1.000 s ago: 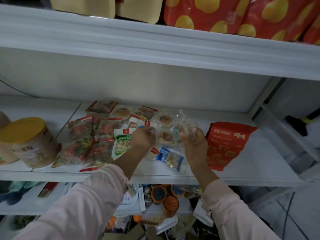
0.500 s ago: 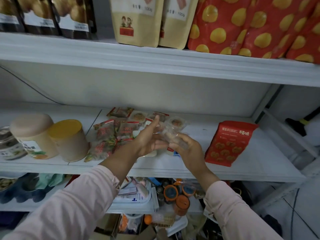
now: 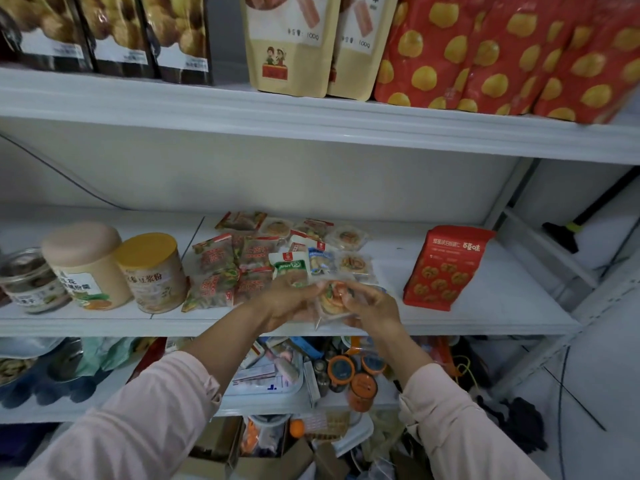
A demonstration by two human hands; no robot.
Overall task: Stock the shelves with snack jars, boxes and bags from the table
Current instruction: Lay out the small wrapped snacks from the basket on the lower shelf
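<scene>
In the centre of the frame both hands meet over the front edge of the middle shelf (image 3: 485, 306). The left hand (image 3: 287, 301) and the right hand (image 3: 372, 308) hold one clear snack packet (image 3: 332, 301) between them. The fingers of each hand are curled on one side of it. The packet is in the air just in front of the shelf edge, and I cannot tell if it touches the shelf.

Behind the hands, a pile of small snack packets (image 3: 242, 265) lies flat on the middle shelf. To the left of the pile stand a yellow-lid jar (image 3: 152, 271), a pink-lid jar (image 3: 86, 265) and a glass jar (image 3: 31, 278), close together in a row. To the right of the hands a red bag (image 3: 446, 268) stands upright, apart from the pile.

On the upper shelf, at the top right of the frame, stand red bags with yellow dots (image 3: 502, 53), and beside them, to the left, beige pouches (image 3: 294, 43).
</scene>
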